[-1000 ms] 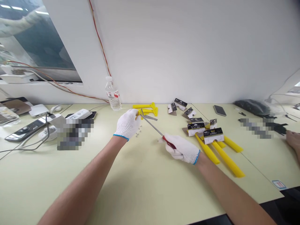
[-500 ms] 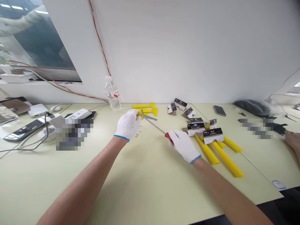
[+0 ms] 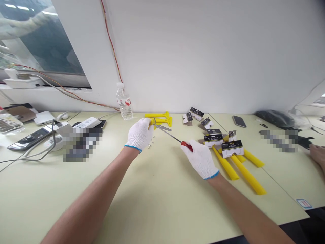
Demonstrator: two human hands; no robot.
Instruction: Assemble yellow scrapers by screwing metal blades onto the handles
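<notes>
My left hand (image 3: 139,135), in a white knit glove, is closed around a yellow scraper (image 3: 152,122), most of which the glove hides. In my gloved right hand (image 3: 200,158) is a screwdriver (image 3: 187,146) with a red handle. Its long metal shaft slants up to the left, and the tip meets the scraper head by my left fingers. Several small screws (image 3: 149,146) lie on the table just right of my left hand. Behind them are flat metal blades (image 3: 165,127) and loose yellow scraper handles (image 3: 155,115).
Yellow scrapers (image 3: 248,174) with black-and-white cardboard covers lie to the right, and loose covers (image 3: 196,113) sit behind them. A water bottle (image 3: 125,103) stands by the wall. Phones, cables and a power strip (image 3: 87,124) are at left. Another person's hand (image 3: 317,154) shows at the right edge.
The view has shifted slightly. My right hand has turned a little around the screwdriver, so more of the red handle shows. My left hand keeps its hold on the scraper.
</notes>
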